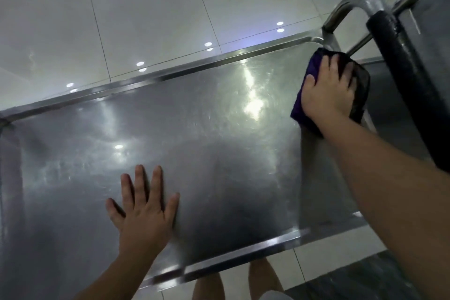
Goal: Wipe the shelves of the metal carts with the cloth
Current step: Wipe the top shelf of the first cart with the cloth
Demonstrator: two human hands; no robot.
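Pressing cloth (pixel 314 85) lengthwise toward far corner

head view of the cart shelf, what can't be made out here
- Cloth: the right hand lies on it and covers its middle, so only its edges show.
- Shelf: its left end is cut off by the frame edge; glare and reflections hide whether it is dirty or clean.
- Shelf under the left hand, which is pressed flat on it: hidden.
- Lower shelves: none in view.
- Second cart, right: mostly behind the black handle.
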